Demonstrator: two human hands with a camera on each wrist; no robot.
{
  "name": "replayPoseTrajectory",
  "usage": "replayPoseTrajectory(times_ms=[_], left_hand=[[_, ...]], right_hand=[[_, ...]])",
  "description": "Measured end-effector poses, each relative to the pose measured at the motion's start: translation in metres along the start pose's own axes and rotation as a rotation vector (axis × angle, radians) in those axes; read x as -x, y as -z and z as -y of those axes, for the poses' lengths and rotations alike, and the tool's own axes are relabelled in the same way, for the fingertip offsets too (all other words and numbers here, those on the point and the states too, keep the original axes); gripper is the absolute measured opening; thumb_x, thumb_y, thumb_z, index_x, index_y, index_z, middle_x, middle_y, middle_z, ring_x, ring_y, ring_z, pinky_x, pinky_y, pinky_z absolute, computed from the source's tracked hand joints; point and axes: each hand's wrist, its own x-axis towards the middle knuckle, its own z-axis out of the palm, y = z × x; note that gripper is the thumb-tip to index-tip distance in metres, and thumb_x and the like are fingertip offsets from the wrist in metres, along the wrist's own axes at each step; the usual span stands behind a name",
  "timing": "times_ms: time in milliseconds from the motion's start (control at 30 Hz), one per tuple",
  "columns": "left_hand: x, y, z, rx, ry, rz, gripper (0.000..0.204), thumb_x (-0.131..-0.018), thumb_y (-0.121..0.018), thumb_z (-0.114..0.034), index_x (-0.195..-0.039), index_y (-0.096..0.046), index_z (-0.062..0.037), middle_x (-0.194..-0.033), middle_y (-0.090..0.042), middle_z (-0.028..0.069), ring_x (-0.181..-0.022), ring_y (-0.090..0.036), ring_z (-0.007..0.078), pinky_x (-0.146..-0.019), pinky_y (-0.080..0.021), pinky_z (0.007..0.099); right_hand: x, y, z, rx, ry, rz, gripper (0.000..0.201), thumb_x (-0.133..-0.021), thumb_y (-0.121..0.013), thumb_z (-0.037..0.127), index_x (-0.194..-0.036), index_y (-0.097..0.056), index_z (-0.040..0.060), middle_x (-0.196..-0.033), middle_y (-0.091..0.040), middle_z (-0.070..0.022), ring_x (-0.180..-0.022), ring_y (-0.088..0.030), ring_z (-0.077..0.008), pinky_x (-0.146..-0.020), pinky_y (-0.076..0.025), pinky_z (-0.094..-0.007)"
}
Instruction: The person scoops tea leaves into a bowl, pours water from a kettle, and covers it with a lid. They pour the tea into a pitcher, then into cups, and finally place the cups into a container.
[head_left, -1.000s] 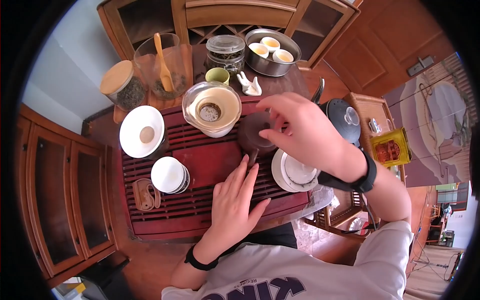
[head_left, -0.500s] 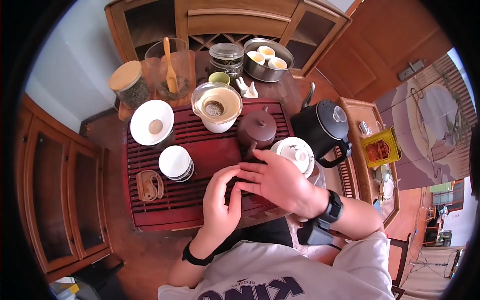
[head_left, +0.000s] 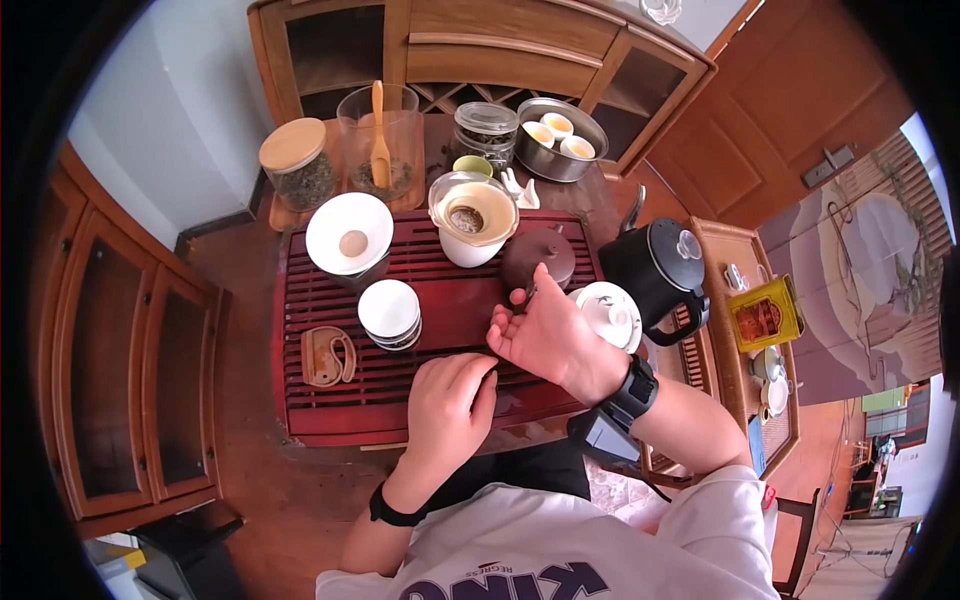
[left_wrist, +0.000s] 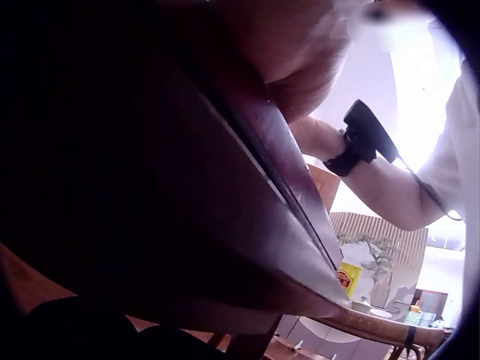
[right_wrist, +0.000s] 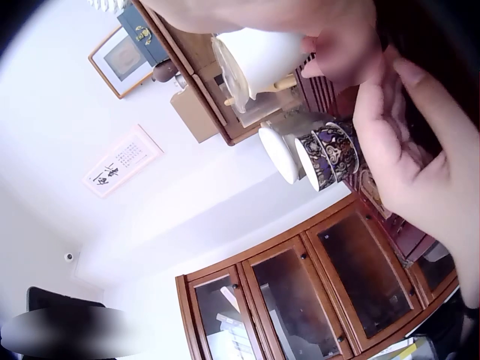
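My left hand [head_left: 447, 412] is over the front edge of the dark red slatted tea tray [head_left: 440, 385], fingers loosely bent with nothing visible in them. Palm turned up, my right hand [head_left: 552, 335] hovers just right of it, its fingers relaxed and slightly curled. In the right wrist view the fingertips of the left hand [right_wrist: 409, 142] come close to the right hand [right_wrist: 330, 22]. Behind the right hand stands a lidded brown clay teapot [head_left: 545, 255], partly covered by it. A white lidded gaiwan [head_left: 610, 315] sits beside the right wrist.
A white pitcher with a strainer [head_left: 470, 220], a white-topped cup [head_left: 390, 312], a wide white dish [head_left: 348, 235] and a wooden holder [head_left: 325, 357] stand on the tray. A black kettle [head_left: 665, 265] is at right; jars and a metal bowl [head_left: 560, 140] with three cups at the back.
My right hand has left the teapot lid, come down toward the left hand and turned palm up. The left hand has drawn back from the teapot, its fingers now bent.
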Motion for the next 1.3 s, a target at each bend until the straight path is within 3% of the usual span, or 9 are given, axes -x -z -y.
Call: replayPoseTrajectory(times_ms=[100,200,633,833,1000,1133,1300], left_hand=[[0.001,0.001,0.001,0.019,0.012,-0.01,0.02,-0.081,-0.07,-0.002,-0.1,-0.066,-0.0041,-0.097,-0.069,0.0103,-0.088,-0.065,0.0315,-0.081,-0.049,0.0422],[0.0,0.002,0.0,0.035,0.015,-0.015,0.02,-0.08,-0.07,-0.002,-0.099,-0.065,-0.0039,-0.095,-0.069,0.0106,-0.088,-0.066,0.0315,-0.081,-0.05,0.0424],[0.002,0.004,0.0,0.067,0.029,0.0,0.019,-0.08,-0.072,-0.002,-0.098,-0.066,-0.004,-0.097,-0.07,0.012,-0.09,-0.066,0.0334,-0.082,-0.05,0.0429],[0.001,0.004,0.001,0.069,0.01,-0.009,0.018,-0.08,-0.072,-0.002,-0.097,-0.067,-0.004,-0.095,-0.07,0.0106,-0.088,-0.066,0.0321,-0.081,-0.051,0.042],[0.001,0.003,0.001,0.073,0.009,-0.015,0.017,-0.08,-0.072,-0.003,-0.097,-0.067,-0.004,-0.095,-0.07,0.0101,-0.087,-0.066,0.0315,-0.081,-0.051,0.0418],[0.002,0.002,0.002,0.076,0.019,-0.013,0.016,-0.081,-0.072,-0.004,-0.096,-0.067,-0.0041,-0.094,-0.07,0.0097,-0.087,-0.067,0.031,-0.081,-0.051,0.0418],[0.001,0.002,0.002,0.076,0.026,-0.032,0.016,-0.081,-0.071,-0.004,-0.096,-0.067,-0.0041,-0.093,-0.07,0.0095,-0.086,-0.066,0.0307,-0.081,-0.051,0.0419]], right_hand=[[-0.006,0.004,0.003,-0.086,0.022,-0.029,0.048,-0.105,-0.043,0.052,-0.085,-0.045,0.0086,-0.087,-0.046,-0.0087,-0.077,-0.046,-0.0208,-0.075,-0.049,-0.0393],[0.003,0.002,0.001,-0.038,0.107,-0.026,0.045,-0.107,-0.041,0.048,-0.083,-0.044,0.0103,-0.078,-0.039,-0.0035,-0.064,-0.036,-0.0167,-0.068,-0.043,-0.0355],[0.017,-0.006,0.014,-0.074,0.196,-0.077,0.041,-0.105,-0.049,0.046,-0.084,-0.045,0.0106,-0.08,-0.04,-0.0044,-0.064,-0.034,-0.0148,-0.063,-0.039,-0.0296],[0.053,-0.004,0.047,0.165,0.232,-0.057,0.04,-0.105,-0.048,0.049,-0.089,-0.045,0.0122,-0.081,-0.045,-0.0043,-0.062,-0.034,-0.0128,-0.058,-0.035,-0.0277],[0.08,0.0,0.087,0.419,0.2,-0.018,0.039,-0.103,-0.054,0.047,-0.087,-0.046,0.0115,-0.083,-0.048,-0.0063,-0.065,-0.039,-0.0128,-0.057,-0.037,-0.0275],[0.097,-0.008,0.105,0.674,0.323,-0.102,0.043,-0.101,-0.056,0.051,-0.084,-0.047,0.0123,-0.078,-0.051,-0.003,-0.064,-0.042,-0.0114,-0.057,-0.038,-0.0256],[0.102,-0.007,0.135,0.866,0.329,0.073,0.046,-0.101,-0.056,0.053,-0.077,-0.047,0.015,-0.076,-0.051,-0.0005,-0.063,-0.039,-0.0083,-0.055,-0.035,-0.0227]])
